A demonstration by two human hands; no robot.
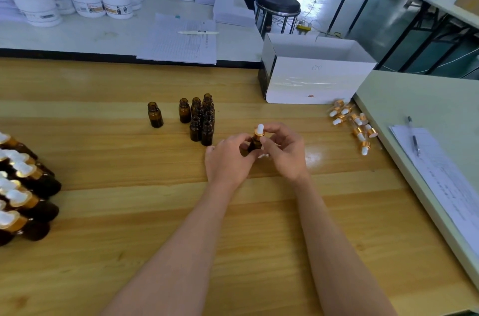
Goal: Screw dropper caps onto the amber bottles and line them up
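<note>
Head: one bottle gripped; left hand, right hand.

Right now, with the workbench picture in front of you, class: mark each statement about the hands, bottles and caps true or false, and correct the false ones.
1. The left hand holds an amber bottle while the right hand pinches its dropper cap. True.
2. The loose dropper caps lie left of the hands. False: they lie to the right, near the white box.
3. The uncapped bottles beyond the hands stand upright. True.
4. The white box is closed. False: its top is open.
5. Capped bottles sit at the left edge of the wooden table. True.
</note>
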